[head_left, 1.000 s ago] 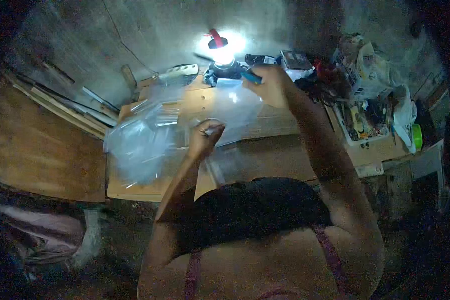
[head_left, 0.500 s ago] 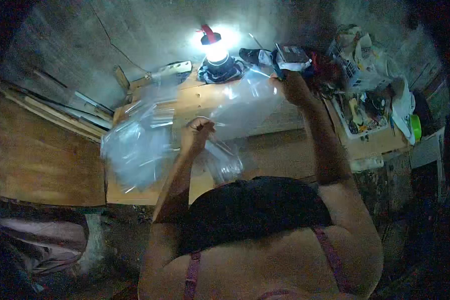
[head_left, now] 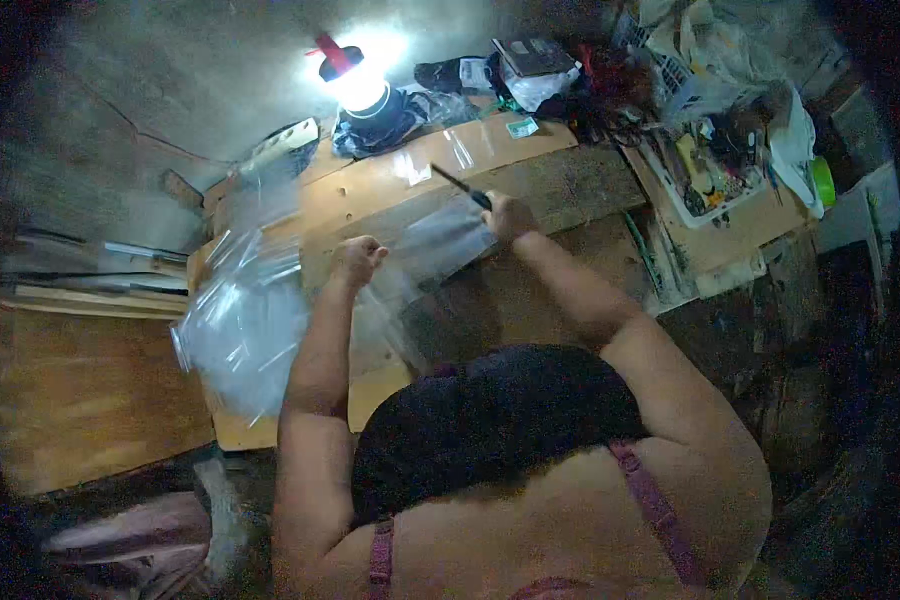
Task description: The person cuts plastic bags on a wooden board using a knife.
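Observation:
My left hand (head_left: 358,262) is closed on one edge of a clear plastic sheet (head_left: 432,243) stretched above a wooden board (head_left: 390,190). My right hand (head_left: 508,215) grips the sheet's other edge together with a thin dark blade-like tool (head_left: 460,186) that points up and to the left. The sheet hangs taut between both hands. A heap of clear plastic bags (head_left: 238,320) lies on the board to the left of my left arm.
A bright lamp (head_left: 355,85) stands at the back of the board. A cluttered white tray (head_left: 708,170) and bags with loose items fill the right side. A green cup (head_left: 823,181) sits at the far right. Wooden planks (head_left: 90,300) lie to the left.
My right hand came down from high near the lamp to just above the board, bringing the plastic sheet lower. The view shifted, so the lamp and board now sit further left.

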Action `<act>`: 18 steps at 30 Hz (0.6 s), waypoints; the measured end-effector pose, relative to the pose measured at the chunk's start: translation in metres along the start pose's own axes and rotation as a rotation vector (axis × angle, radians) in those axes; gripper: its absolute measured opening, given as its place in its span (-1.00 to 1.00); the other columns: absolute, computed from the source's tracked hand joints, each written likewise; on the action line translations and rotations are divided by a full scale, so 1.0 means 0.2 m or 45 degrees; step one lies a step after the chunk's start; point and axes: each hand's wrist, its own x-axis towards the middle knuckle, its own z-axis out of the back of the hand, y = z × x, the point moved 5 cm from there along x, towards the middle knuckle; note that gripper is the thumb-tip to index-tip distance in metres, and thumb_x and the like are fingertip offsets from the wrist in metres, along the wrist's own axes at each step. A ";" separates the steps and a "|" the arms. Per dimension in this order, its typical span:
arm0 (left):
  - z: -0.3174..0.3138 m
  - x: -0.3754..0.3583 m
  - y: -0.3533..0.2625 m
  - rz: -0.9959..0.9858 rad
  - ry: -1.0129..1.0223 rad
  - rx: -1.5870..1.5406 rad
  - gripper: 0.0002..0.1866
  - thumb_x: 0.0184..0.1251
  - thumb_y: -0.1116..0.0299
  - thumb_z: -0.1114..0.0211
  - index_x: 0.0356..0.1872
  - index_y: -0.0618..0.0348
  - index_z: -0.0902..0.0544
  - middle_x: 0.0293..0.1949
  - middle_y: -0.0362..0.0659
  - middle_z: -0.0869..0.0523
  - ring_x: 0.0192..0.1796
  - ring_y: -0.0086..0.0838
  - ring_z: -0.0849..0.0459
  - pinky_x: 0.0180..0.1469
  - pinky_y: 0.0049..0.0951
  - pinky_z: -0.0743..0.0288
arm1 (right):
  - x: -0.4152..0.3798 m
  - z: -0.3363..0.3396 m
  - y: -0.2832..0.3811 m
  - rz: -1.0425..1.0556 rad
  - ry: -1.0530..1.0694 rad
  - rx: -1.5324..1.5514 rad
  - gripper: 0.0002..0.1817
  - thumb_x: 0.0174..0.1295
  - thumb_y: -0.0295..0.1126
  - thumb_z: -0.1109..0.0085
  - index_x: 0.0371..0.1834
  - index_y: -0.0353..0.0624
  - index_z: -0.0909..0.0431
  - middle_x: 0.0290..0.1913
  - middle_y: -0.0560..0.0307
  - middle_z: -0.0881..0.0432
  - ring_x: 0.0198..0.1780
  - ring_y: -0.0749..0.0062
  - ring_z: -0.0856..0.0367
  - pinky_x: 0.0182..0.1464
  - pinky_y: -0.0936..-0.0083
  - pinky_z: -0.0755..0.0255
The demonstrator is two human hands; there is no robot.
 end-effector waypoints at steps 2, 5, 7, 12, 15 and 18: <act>-0.07 0.05 0.05 0.055 0.043 0.043 -0.78 -0.03 0.19 -0.25 -0.48 0.13 -0.59 -0.48 -0.06 -0.61 -0.40 -0.26 -0.59 -0.32 -0.35 -0.44 | 0.00 -0.03 0.02 0.110 -0.022 -0.095 -0.84 -0.03 -0.35 -0.04 -0.38 -0.13 -0.46 -0.36 -0.08 -0.54 -0.30 0.06 -0.51 -0.24 0.21 -0.37; -0.15 0.08 0.14 0.103 0.088 0.065 -0.75 -0.05 0.15 -0.26 -0.50 0.13 -0.58 -0.48 -0.05 -0.61 -0.39 -0.20 -0.58 -0.31 -0.31 -0.43 | 0.04 -0.15 -0.04 0.280 -0.026 -0.146 -0.84 -0.06 -0.33 -0.08 -0.40 -0.11 -0.48 -0.36 -0.06 -0.51 -0.30 0.07 -0.51 -0.23 0.26 -0.39; -0.16 0.08 0.13 0.093 0.098 0.041 -0.74 -0.06 0.15 -0.26 -0.51 0.13 -0.57 -0.49 -0.05 -0.60 -0.39 -0.20 -0.58 -0.31 -0.30 -0.43 | 0.02 -0.14 -0.08 0.373 -0.057 -0.120 -0.83 -0.07 -0.34 -0.09 -0.39 -0.12 -0.49 -0.33 -0.10 -0.50 -0.31 0.05 -0.52 -0.23 0.27 -0.41; -0.09 0.04 0.05 0.047 -0.014 0.427 -0.81 -0.07 0.21 -0.24 -0.47 0.06 -0.53 -0.39 -0.13 -0.57 -0.31 -0.27 -0.55 -0.32 -0.28 -0.40 | 0.01 -0.10 -0.15 -0.125 0.415 0.584 -0.58 -0.18 -0.38 -0.25 -0.14 0.08 -0.48 -0.38 -0.03 -0.44 -0.27 0.11 -0.47 -0.23 0.32 -0.38; -0.10 0.07 -0.19 -0.005 -0.255 0.791 -0.86 -0.07 0.29 -0.17 -0.47 0.07 -0.51 -0.31 -0.17 -0.53 -0.22 -0.30 -0.51 -0.22 -0.27 -0.36 | 0.06 -0.15 -0.14 0.324 0.441 -0.133 -0.38 -0.24 -0.38 -0.31 0.03 0.19 -0.38 -0.33 -0.05 -0.43 -0.24 0.10 -0.46 -0.23 0.32 -0.36; -0.31 0.11 -0.47 -0.311 -0.030 0.203 -0.74 -0.05 0.34 -0.08 -0.26 0.10 -0.50 -0.13 -0.13 -0.48 -0.03 -0.27 -0.41 0.01 -0.23 -0.24 | 0.14 -0.14 -0.12 0.256 0.642 -0.172 -0.27 -0.23 -0.42 -0.29 0.12 0.25 -0.26 -0.27 -0.11 -0.48 -0.22 0.06 -0.48 -0.23 0.29 -0.37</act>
